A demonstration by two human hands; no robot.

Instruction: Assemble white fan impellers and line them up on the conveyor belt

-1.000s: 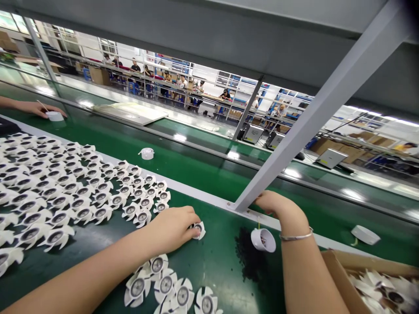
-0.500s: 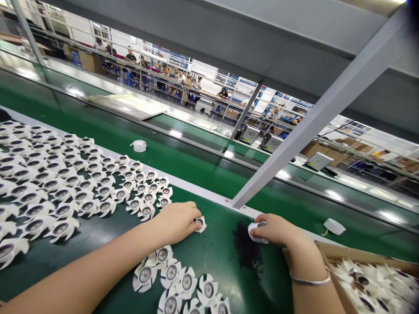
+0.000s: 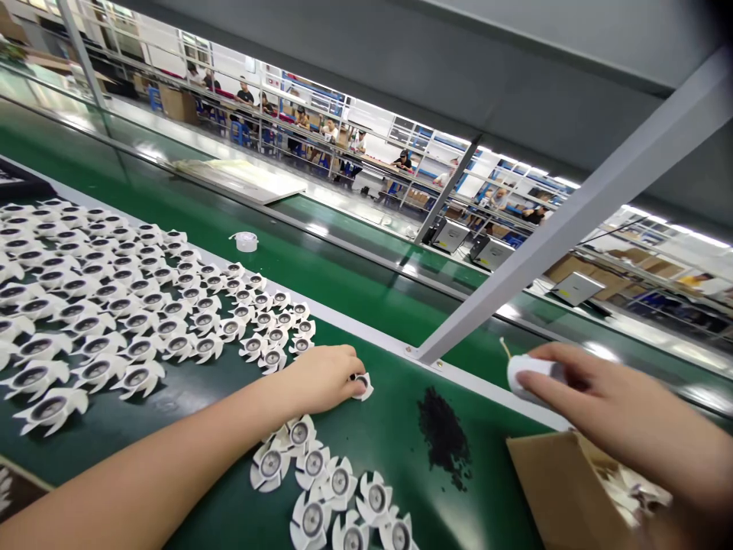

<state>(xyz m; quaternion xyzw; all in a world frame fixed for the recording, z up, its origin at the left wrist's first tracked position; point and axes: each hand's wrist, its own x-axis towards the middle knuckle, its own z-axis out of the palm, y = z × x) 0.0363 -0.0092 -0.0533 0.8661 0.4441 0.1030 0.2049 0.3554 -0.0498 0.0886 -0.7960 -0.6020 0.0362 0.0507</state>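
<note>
My left hand (image 3: pixel 327 376) is closed on the edge of a small white fan wheel (image 3: pixel 364 388) on the green work surface. Raised above the rail on the right, my right hand (image 3: pixel 610 401) grips a white round plastic housing (image 3: pixel 525 376) between thumb and fingers; a short yellowish wire sticks up from it. A loose cluster of white fan wheels (image 3: pixel 339 483) lies below my left hand. To its left, many more fan wheels (image 3: pixel 120 305) are spread in rows. A pile of small black pieces (image 3: pixel 443 435) sits between my hands.
A cardboard box (image 3: pixel 564 485) holding white parts stands at the lower right, partly covered by my right arm. A slanted grey post (image 3: pixel 515 263) rises from the pale rail. Another white housing (image 3: pixel 246 242) rests on the green belt (image 3: pixel 326 283). Several people sit at far benches.
My right hand has lifted the white housing from beside the black pieces and carried it to the right, over the rail. My left hand stays at the fan wheel. The view has shifted slightly.
</note>
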